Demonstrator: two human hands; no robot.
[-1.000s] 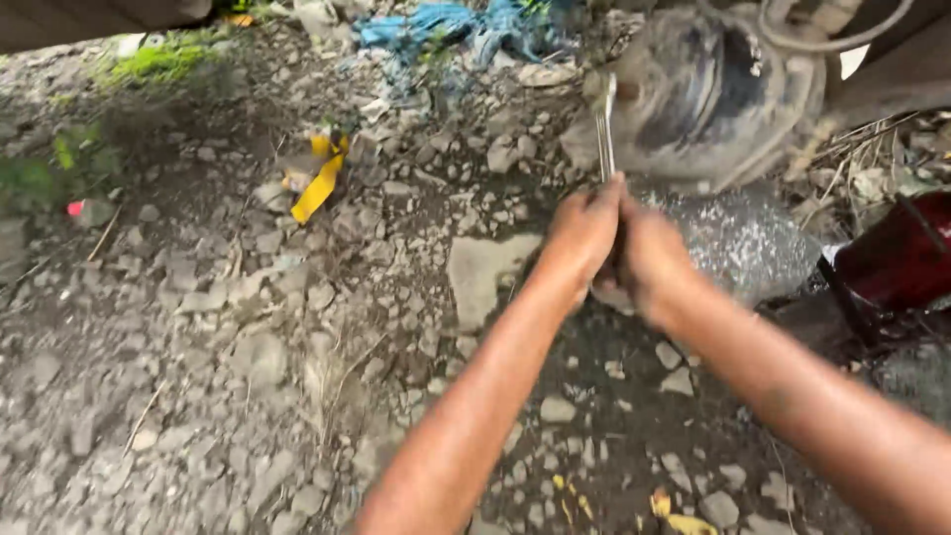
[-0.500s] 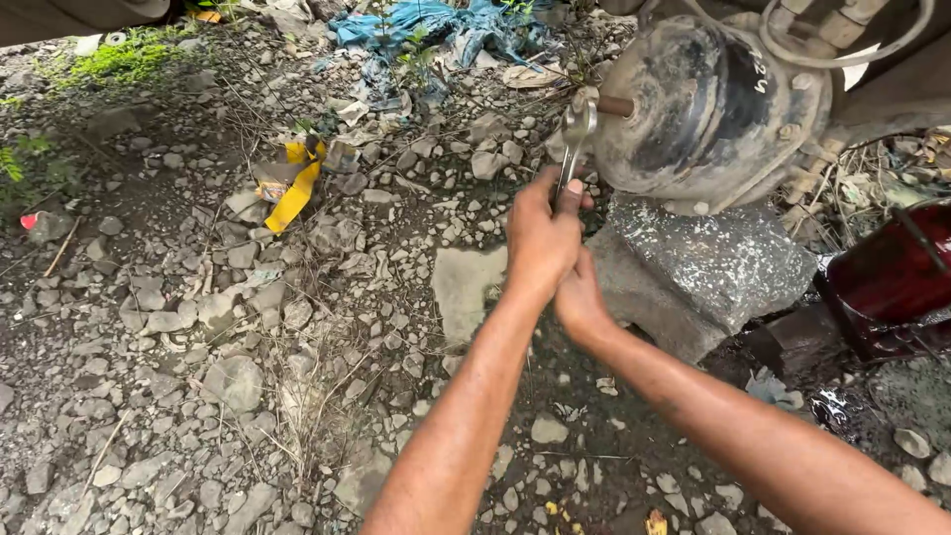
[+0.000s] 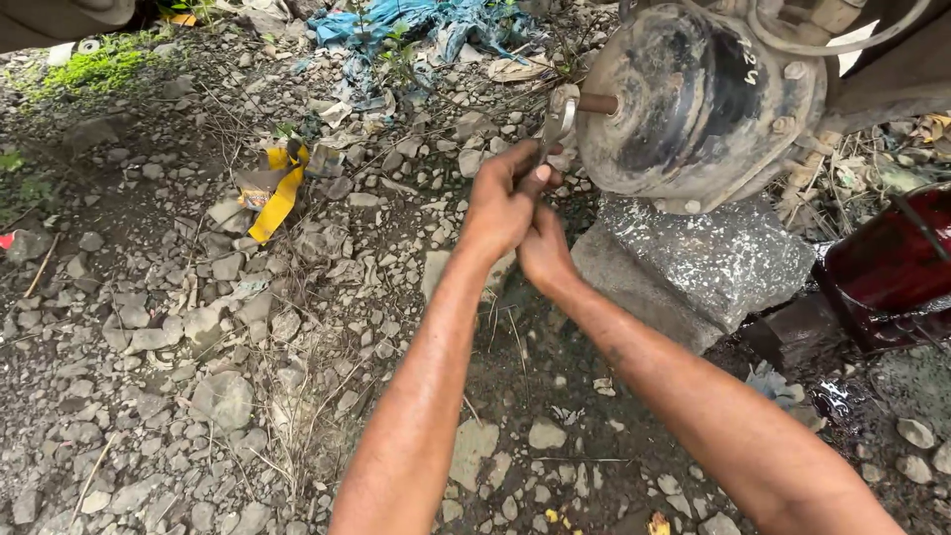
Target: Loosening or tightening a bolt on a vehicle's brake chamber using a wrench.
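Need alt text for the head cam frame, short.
Both hands, left hand over right hand, grip a metal wrench set on the rusty rod of a round drum, which sits above a grey stone block on gravel ground.

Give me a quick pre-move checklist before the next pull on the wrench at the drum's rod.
1. Left hand gripping the wrench handle: ok.
2. Right hand backing up the grip: cannot tell; it sits behind the left hand, mostly hidden.
3. Wrench head seated at the rusty rod: cannot tell; the contact is too small to judge.
4. Dark metal drum supported: ok; it appears to rest on the grey stone block.
5. Swing path clear: ok; only loose gravel lies below the hands.
6. Dark red container out of the way: ok; it stands off to the right.
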